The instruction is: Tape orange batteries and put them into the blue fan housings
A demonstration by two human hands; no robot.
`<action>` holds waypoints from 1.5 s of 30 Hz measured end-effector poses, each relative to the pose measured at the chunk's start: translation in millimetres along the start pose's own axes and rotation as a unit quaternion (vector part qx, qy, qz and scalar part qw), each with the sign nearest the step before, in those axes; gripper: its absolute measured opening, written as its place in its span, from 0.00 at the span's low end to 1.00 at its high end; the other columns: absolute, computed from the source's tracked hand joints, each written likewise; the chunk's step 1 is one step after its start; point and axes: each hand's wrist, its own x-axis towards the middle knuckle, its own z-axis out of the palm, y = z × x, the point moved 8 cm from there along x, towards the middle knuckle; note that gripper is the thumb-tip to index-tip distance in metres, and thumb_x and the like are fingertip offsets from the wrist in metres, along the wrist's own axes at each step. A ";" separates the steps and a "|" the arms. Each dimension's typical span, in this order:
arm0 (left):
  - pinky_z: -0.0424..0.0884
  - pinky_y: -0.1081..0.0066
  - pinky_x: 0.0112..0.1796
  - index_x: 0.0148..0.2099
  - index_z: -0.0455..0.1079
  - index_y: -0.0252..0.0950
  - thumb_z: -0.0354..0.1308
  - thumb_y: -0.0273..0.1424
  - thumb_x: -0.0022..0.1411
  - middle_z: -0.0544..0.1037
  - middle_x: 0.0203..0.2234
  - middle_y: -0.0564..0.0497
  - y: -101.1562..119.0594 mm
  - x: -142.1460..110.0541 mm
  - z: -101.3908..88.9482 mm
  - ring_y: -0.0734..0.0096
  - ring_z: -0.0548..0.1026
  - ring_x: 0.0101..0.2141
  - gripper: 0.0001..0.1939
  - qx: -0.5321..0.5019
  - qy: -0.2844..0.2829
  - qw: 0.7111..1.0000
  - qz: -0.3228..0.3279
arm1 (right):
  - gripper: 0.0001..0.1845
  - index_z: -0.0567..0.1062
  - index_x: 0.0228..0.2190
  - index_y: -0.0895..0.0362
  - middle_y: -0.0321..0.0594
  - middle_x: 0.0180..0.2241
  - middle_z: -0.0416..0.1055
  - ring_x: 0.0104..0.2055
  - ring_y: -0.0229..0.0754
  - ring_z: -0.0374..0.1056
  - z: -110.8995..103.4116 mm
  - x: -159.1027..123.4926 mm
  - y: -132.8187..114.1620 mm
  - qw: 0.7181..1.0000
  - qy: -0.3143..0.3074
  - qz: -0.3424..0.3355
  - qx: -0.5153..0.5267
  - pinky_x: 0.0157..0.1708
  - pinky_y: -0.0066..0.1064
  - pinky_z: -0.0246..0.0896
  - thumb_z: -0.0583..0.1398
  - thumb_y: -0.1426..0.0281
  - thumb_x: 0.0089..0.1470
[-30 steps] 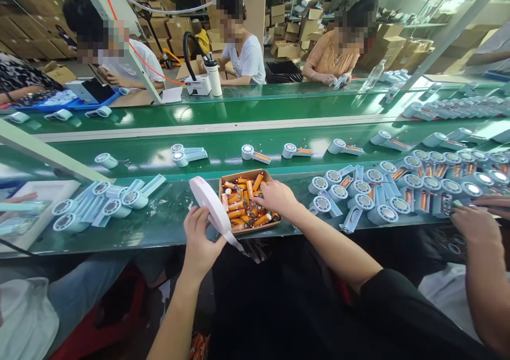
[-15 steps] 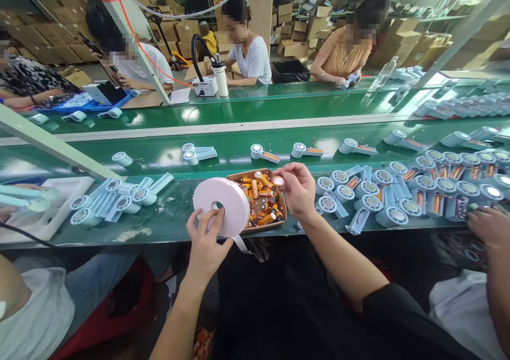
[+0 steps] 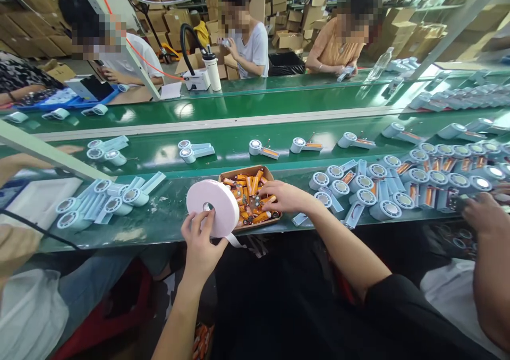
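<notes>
A large roll of white tape point(image 3: 228, 211) stands tilted at the front edge of the bench. My left hand point(image 3: 202, 243) grips it, with fingers at the core hole and the thumb at the lower rim. A loose tape end point(image 3: 235, 241) hangs below. Beside the roll is an open cardboard box point(image 3: 274, 223) full of orange batteries point(image 3: 241, 193). Over the box's right side, my right hand point(image 3: 287, 196) has its fingers bent down among the batteries, closed around one orange battery point(image 3: 269, 199). The fingertips are partly hidden.
Light-blue fan housings point(image 3: 364, 196) crowd the bench to my right, and more housings point(image 3: 115, 205) lie to my left. Several sit spaced along the green conveyor belt point(image 3: 231, 159). Co-workers sit on both sides of me and across the line. A slanted metal post point(image 3: 51, 150) stands at left.
My right hand has moved down and left into the battery box; the small shiny piece it pinched no longer shows. More housings appear on the belt's left. The tape roll stays in my left hand.
</notes>
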 end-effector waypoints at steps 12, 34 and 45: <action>0.67 0.48 0.60 0.67 0.65 0.39 0.65 0.24 0.60 0.74 0.53 0.40 18.7 13.2 1.8 0.41 0.63 0.61 0.33 -0.003 -0.014 1.000 0.024 | 0.23 0.74 0.41 0.50 0.40 0.38 0.79 0.42 0.48 0.76 -35.0 -17.7 12.5 0.827 0.310 0.113 0.456 0.46 0.44 0.74 0.59 0.44 0.66; 0.66 0.55 0.56 0.64 0.73 0.39 0.67 0.23 0.57 0.80 0.51 0.43 46.1 12.6 -0.2 0.48 0.67 0.52 0.32 0.007 -0.053 0.997 0.064 | 0.19 0.74 0.32 0.51 0.39 0.40 0.81 0.46 0.49 0.80 -47.9 -60.2 -59.4 0.802 0.429 0.021 0.415 0.50 0.50 0.78 0.77 0.60 0.50; 0.64 0.61 0.54 0.61 0.78 0.39 0.65 0.23 0.61 0.82 0.46 0.46 51.5 12.2 -10.2 0.55 0.66 0.46 0.26 0.023 -0.029 0.993 0.110 | 0.26 0.80 0.42 0.53 0.40 0.41 0.81 0.46 0.48 0.79 7.3 -50.2 -24.3 0.828 0.277 0.160 0.460 0.50 0.42 0.78 0.79 0.60 0.42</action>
